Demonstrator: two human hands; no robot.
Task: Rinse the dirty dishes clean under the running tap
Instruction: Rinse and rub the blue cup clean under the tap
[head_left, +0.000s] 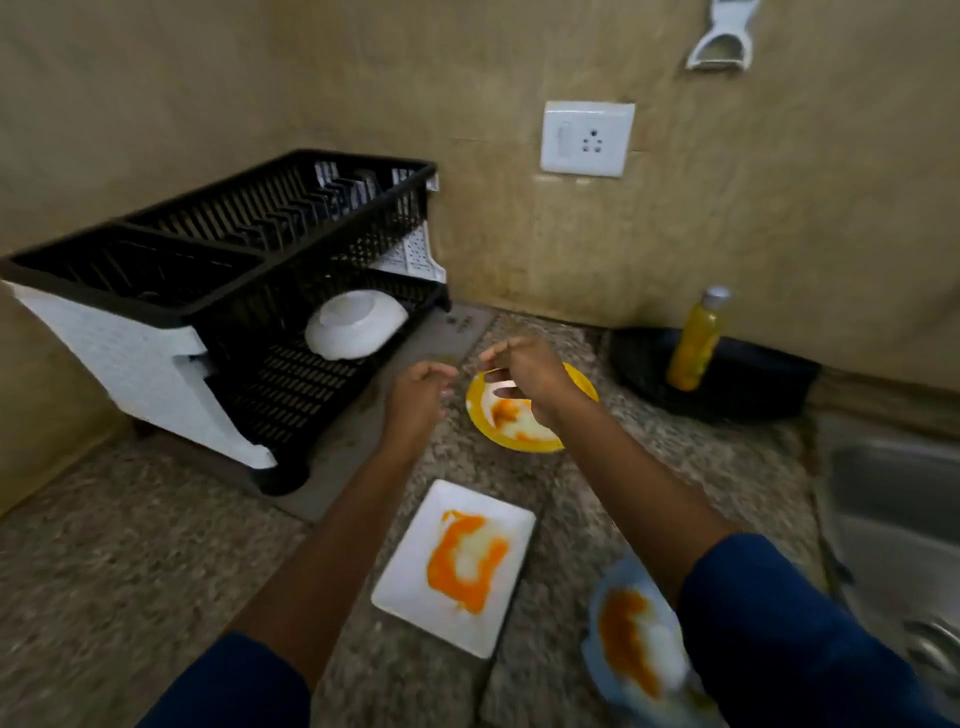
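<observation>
Black rack (244, 306) (bowl (353, 325) inside) beside yellow plate (584, 389).

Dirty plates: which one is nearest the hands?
The round yellow plate, partly covered by the right hand; the white rectangular plate and blue plate lie nearer the camera.

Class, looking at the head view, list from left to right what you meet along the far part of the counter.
Dish rack → yellow plate → bottle → sink
</observation>
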